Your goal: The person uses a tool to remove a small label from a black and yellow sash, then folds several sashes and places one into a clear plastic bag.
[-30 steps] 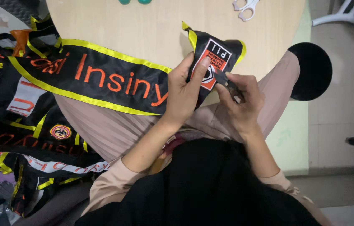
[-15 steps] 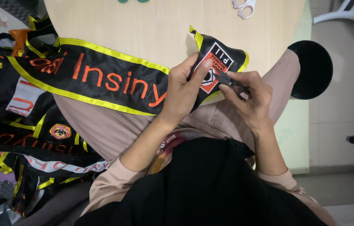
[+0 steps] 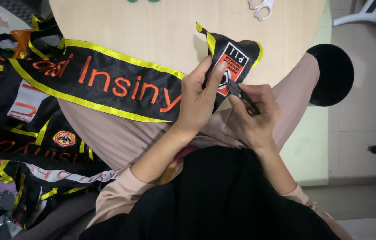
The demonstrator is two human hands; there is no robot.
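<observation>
Head view: the left hand (image 3: 199, 100) pinches the end of a black sash (image 3: 112, 86) with yellow trim, draped from the wooden surface (image 3: 161, 31) over the lap. The right hand (image 3: 252, 113) is closed on a small dark tool (image 3: 237, 91), its tip at the sewn-on badge (image 3: 232, 66). The trimming looks under way; more sashes (image 3: 32, 146) wait at left. The tool's tip is too small to make out; the white scissors (image 3: 260, 6) are cut off at the top edge.
</observation>
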